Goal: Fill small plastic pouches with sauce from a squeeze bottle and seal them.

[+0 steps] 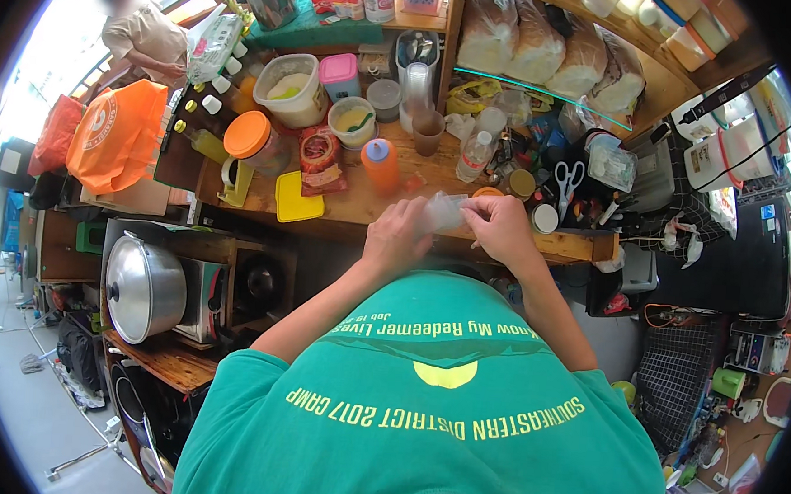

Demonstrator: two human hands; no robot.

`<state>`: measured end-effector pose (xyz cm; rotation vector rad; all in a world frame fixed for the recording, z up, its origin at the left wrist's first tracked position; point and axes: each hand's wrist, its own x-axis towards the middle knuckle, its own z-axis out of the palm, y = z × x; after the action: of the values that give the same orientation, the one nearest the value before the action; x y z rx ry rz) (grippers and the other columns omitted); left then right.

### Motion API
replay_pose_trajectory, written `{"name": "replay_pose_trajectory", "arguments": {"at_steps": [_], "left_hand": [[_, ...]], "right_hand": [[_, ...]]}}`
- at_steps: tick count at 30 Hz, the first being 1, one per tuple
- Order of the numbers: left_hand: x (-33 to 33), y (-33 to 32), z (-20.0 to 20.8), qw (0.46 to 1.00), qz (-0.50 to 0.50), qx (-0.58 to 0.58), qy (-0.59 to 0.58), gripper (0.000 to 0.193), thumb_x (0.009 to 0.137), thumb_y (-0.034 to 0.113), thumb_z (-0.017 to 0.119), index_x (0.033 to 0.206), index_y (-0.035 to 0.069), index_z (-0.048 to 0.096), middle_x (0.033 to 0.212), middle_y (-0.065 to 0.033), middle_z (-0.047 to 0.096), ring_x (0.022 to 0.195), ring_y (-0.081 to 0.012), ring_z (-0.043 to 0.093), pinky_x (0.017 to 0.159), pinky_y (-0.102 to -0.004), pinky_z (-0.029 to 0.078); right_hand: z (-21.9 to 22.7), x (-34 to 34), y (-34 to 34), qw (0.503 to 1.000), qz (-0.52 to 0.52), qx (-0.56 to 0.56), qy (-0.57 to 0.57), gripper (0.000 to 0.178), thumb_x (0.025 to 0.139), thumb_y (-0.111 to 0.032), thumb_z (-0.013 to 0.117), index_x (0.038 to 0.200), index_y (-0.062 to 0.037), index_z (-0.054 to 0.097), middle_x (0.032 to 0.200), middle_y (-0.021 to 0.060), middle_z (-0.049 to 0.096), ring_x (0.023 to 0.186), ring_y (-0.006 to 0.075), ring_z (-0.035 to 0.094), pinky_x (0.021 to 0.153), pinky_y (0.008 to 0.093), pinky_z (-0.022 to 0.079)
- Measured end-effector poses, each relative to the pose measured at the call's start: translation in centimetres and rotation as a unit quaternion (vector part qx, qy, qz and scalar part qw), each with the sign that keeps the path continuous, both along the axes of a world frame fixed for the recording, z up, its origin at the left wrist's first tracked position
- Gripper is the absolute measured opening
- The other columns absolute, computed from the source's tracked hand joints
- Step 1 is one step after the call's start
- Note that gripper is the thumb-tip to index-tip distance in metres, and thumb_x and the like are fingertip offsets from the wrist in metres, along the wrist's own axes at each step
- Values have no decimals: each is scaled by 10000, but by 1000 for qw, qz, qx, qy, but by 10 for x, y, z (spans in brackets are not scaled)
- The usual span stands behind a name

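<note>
I saw both hands meet over the front edge of the wooden counter [362, 204], pinching a small clear plastic bag [443, 212] between them. My left hand [396, 238] had its fingers closed on the bag's left side; my right hand [503, 226] gripped the right side with fingertips curled in.

Just behind the bag stood an orange squeeze bottle [381, 163], a dark red snack packet [320, 161] and a flat yellow square lid [297, 197]. Farther left was a jar with an orange lid [250, 138]. A clear water bottle [475, 154] and white-handled scissors [567, 180] crowded the right side. Bagged bread loaves [552, 48] filled the shelf above.

The counter was packed; only a narrow bare strip ran along its near edge under the hands. An orange bag with a white round mark [117, 135] hung at the far left, and a big steel pot lid [144, 288] sat below the counter. Another person [141, 37] worked at the far left end.
</note>
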<state>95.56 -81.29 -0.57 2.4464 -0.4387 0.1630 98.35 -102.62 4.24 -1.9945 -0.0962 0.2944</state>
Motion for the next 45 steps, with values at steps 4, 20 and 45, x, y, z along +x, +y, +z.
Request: {"name": "replay_pose_trajectory", "arguments": {"at_steps": [4,20,45], "left_hand": [[5,-17,-4,1000,6,-6,28,570,753,177,759,1266,58,541,1117,-166,643,1033,-374,637,847,-459,535],[44,-53,-113,981,88,52,163,528,796,239,751,1249,89,525,1151,-178,628,1010,-418,645,825,-531,529],[31,-49,-31,811,78,-459,353,154,981,153,663,943,5,650,722,-28,638,596,-90,571,545,-237,455]], "right_hand": [[-21,4,-21,997,-25,-15,-72,200,862,-112,699,978,45,741,751,140,717,616,175,693,541,292,520],[-68,2,-83,962,-149,179,141,223,984,-136,647,1137,22,680,994,71,722,803,144,710,585,283,617],[-64,-3,-53,928,-110,250,254,282,951,-153,671,1169,25,684,990,131,722,846,206,717,653,332,631]]}}
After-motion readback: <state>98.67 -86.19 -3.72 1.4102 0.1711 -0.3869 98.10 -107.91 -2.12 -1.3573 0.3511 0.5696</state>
